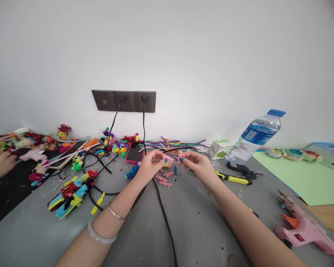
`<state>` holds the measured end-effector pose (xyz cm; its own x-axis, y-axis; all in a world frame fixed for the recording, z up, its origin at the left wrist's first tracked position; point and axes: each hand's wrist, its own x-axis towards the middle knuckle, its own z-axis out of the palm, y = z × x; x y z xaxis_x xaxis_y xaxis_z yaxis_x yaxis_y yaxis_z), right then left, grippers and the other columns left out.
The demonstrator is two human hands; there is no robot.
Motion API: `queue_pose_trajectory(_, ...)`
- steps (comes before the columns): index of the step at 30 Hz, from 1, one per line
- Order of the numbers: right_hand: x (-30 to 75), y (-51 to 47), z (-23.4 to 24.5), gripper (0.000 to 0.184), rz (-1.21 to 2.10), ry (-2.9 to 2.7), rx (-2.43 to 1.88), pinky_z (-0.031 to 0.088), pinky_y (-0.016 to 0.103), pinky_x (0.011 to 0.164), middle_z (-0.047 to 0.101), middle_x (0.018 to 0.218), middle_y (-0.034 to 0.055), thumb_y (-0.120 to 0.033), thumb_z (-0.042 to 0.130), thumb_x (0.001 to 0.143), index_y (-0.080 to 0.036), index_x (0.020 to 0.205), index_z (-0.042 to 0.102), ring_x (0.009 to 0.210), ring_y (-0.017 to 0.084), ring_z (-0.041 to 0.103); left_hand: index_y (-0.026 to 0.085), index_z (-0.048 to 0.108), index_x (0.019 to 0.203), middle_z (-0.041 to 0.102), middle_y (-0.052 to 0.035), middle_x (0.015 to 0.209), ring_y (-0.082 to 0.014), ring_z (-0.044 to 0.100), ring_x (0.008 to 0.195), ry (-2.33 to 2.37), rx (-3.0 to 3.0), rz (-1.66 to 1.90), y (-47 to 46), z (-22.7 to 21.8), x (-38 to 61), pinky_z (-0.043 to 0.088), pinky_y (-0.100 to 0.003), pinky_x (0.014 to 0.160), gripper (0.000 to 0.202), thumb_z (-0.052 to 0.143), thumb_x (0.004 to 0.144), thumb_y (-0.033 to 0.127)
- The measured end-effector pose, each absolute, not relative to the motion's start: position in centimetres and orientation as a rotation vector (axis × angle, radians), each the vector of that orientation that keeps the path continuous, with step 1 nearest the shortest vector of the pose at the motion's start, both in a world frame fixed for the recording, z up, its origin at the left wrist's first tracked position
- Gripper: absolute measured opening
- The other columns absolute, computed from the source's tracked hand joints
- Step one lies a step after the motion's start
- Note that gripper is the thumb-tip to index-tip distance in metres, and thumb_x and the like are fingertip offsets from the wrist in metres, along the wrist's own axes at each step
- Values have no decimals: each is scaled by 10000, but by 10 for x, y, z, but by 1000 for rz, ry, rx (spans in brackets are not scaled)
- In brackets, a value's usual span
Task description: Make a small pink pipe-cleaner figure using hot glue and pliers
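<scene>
Pink fuzzy piece (167, 158) sits pinched between the thumb and forefinger of the left hand (149, 167), lifted just off the grey table (189, 222) a little to the right of the phone (133, 152). The right hand (199, 165), further right of the phone, clamps a shorter pink stub (180, 155) upright in its fingertips. The two pieces nearly meet; whether they touch cannot be told. Each hand grips only one end, likely so that the free ends stay in sight and can be lined up. Both bits look soft, short and bristly (the left one seems folded or bunched).

More cut pink pieces (164, 178) lie right of the phone and nearer the person, probably kept within easy reach. A black cable (163, 211) runs from beside the phone down between the forearms. Loose coloured stems (172, 142) lie by the wall to the phone's right. Well right of the phone stands a tilted water bottle (256, 135), and far right and much nearer the person a pink glue gun (306, 230) rests on its side. Far left of the phone, another person's hand (0, 163) rests among fuzzy figures.
</scene>
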<state>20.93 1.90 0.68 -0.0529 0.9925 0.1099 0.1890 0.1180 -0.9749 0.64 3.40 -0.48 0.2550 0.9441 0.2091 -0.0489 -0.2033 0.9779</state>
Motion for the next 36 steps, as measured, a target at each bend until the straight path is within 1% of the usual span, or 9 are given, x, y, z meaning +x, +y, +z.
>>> queue_pose_trajectory(2, 208, 18, 8, 313, 1056, -1451, -1212, 503, 297, 645, 711, 804, 62, -478, 692, 714, -182, 812, 654, 751, 192, 649, 177, 604, 832, 685, -67, 876, -190, 666, 775, 871, 1496, 1122, 33, -5, 7, 524, -269, 589, 175, 684, 758, 315)
queue_pose_trajectory(4, 207, 17, 11, 305, 1070, -1484, -1194, 488, 286, 638, 695, 786, 53, -474, 688, 720, -180, 788, 642, 735, 179, 634, 177, 606, 825, 689, -65, 879, -188, 673, 812, 853, 1529, 1081, 33, -6, 9, 524, -265, 632, 160, 680, 771, 308)
queue_pose_trajectory(9, 208, 16, 16, 302, 1093, -1561, -1207, 453, 265, 609, 680, 801, 44, -477, 662, 742, -182, 790, 619, 724, 166, 616, 181, 598, 818, 684, -43, 843, -163, 673, 750, 849, 1567, 1083, 34, -9, 10, 519, -254, 638, 149, 681, 774, 296)
queue_pose_trajectory(13, 211, 17, 15, 296, 1084, -1592, -1233, 449, 267, 616, 684, 805, 44, -472, 652, 744, -180, 779, 618, 717, 164, 612, 184, 601, 825, 695, -55, 855, -180, 679, 777, 843, 1598, 1094, 34, -9, 9, 521, -261, 628, 138, 671, 780, 294)
queue_pose_trajectory(18, 211, 18, 12, 280, 1062, -1672, -1234, 457, 285, 665, 658, 780, 32, -455, 646, 760, -177, 763, 613, 701, 158, 588, 183, 609, 859, 696, -63, 884, -188, 675, 818, 848, 1601, 1058, 34, -8, 8, 517, -271, 655, 129, 647, 799, 291)
queue_pose_trajectory(25, 210, 15, 13, 260, 1052, -1757, -1260, 417, 275, 605, 638, 763, 28, -433, 610, 789, -174, 804, 626, 650, 150, 544, 185, 624, 848, 681, -47, 859, -164, 656, 748, 835, 1560, 1074, 33, -8, 9, 510, -262, 638, 128, 660, 793, 295)
queue_pose_trajectory(33, 207, 15, 11, 257, 1029, -1794, -1275, 426, 277, 597, 649, 772, 43, -435, 607, 782, -179, 792, 630, 654, 159, 554, 162, 617, 888, 651, -38, 860, -150, 622, 764, 854, 1595, 996, 32, -6, 8, 488, -250, 676, 181, 655, 798, 315)
queue_pose_trajectory(36, 207, 15, 10, 254, 1030, -1792, -1294, 412, 274, 573, 640, 754, 41, -427, 608, 779, -175, 798, 634, 628, 152, 537, 156, 620, 903, 656, -43, 867, -153, 620, 770, 850, 1603, 988, 33, -6, 8, 486, -251, 681, 192, 647, 805, 320)
